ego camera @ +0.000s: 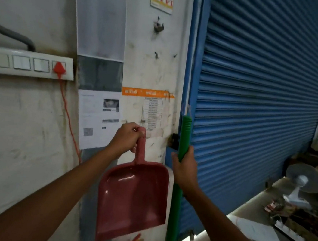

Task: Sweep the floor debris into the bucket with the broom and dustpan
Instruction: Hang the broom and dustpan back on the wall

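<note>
Two hands are up in the middle of the frame, near a dirty white wall [26,126]. On the left, the left hand [127,136] has its fingers wrapped tight around the handle of a red dustpan [133,200], which hangs down with its wide end low. Just to the right, the right hand [184,166] squeezes the green broom [184,134] stick, held straight up beside the blue shutter [253,110]. A white fan [302,182] sits at lower right.

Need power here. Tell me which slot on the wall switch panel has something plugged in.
The rightmost slot of the switch panel: a red plug with an orange cord sits there; the other three are plain white.
</note>
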The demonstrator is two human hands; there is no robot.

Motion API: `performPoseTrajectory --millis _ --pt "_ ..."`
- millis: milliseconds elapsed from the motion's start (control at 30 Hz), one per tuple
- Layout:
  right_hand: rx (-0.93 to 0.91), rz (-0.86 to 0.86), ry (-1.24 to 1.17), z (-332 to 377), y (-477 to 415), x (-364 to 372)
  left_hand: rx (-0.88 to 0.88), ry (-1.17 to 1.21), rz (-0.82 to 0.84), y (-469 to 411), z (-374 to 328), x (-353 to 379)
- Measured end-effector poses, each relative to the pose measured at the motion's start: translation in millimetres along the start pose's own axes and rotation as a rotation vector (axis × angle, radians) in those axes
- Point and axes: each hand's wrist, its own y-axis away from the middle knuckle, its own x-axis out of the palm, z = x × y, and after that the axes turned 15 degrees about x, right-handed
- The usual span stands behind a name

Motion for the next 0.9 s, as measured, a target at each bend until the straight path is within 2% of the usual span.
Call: performPoseTrajectory --millis 200,300,500,633,767,900 --pt "-0.155 0.027 -0.097 36.2 -127.5 -14.3 0.074 -0.047 -0.124 -129.6 -31.1 27.5" --pt "-0.209 -0.032 -0.065 55.4 -189.1 -15.7 0.108 -0.07 -0.16 -187.1 -44.8 35.7" --pt "-0.335 -0.095 -0.042 83.4 -301.6 -0.5 0.191 -0.158 -0.142 -289.8 -57.1 47.8" --pt "-0.308 -0.146 -0.07 105.6 -365.6 18.9 0.234 -0.193 -0.136 -352.1 -55.2 54.0" --pt "-0.284 -0.066 -0.106 135.6 -428.0 37.9 0.248 -0.19 -0.138 -410.7 -52.8 53.9" --pt "-0.333 -0.04 -0.114 161.8 -485.4 54.9 0.245 -0.194 -0.14 -460.7 -48.1 61.4"
